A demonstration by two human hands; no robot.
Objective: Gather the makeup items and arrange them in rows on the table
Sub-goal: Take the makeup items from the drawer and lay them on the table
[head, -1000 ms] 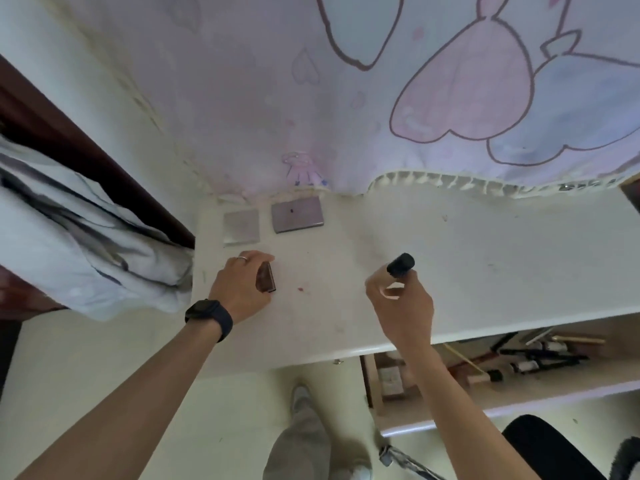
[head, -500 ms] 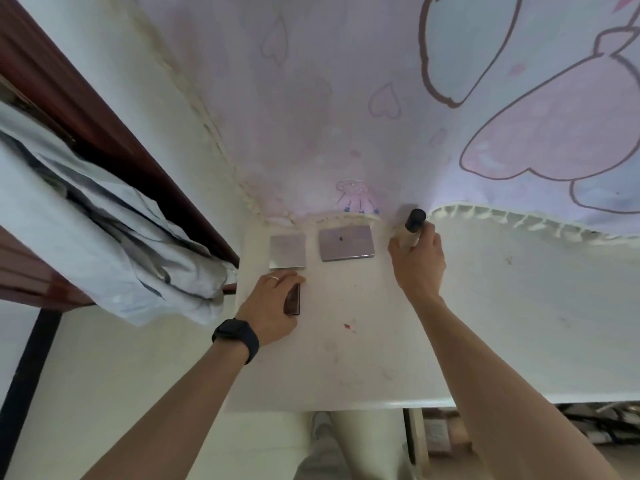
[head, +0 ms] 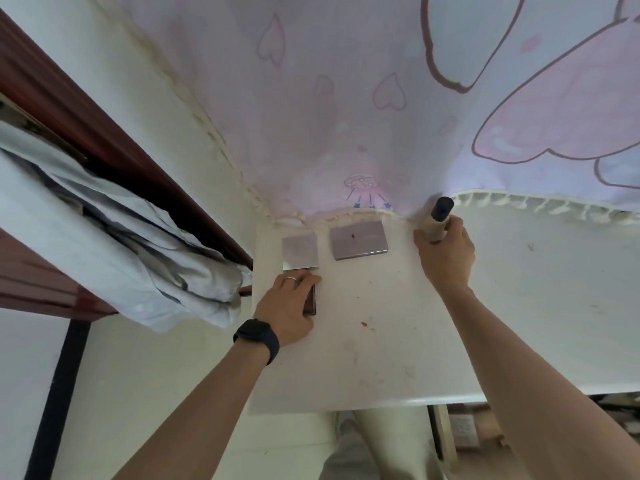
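Two palettes lay in place, and two more items were in your hands.
Your left hand held a dark compact against the tabletop, fingers curled over it. The silver palette sat just beyond those fingers, with the mauve palette between your hands. Your right hand had its fingers wrapped round a dark-capped beige bottle, upright at the back edge. The first row looked barely begun, with most of the arranging left.
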